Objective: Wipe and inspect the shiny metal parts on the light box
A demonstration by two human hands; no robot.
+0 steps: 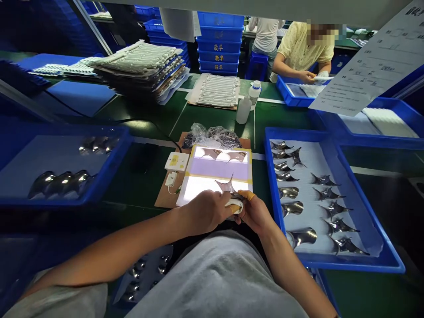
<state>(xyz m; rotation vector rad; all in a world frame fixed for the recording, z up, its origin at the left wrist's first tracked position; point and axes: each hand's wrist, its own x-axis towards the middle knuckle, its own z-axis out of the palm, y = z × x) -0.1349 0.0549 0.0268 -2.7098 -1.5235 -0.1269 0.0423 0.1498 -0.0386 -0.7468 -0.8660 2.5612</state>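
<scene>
My left hand [207, 211] and my right hand [254, 212] meet just in front of my body, both closed on one shiny pointed metal part [228, 186] held over a lit light box [217, 176]. A white cloth or pad [233, 206] is pinched between the hands against the part. My right thumb wears a yellow finger cot [247, 194]. The part's tips stick up above my fingers. Two more such parts [221, 155] lie at the far end of the light box.
A blue tray [334, 264] at my right holds several shiny parts on white foam. Another blue tray [96, 187] at my left holds several more. Plastic bags, a white bottle [244, 110], stacked white packs and blue crates lie farther back. A person works at the far right.
</scene>
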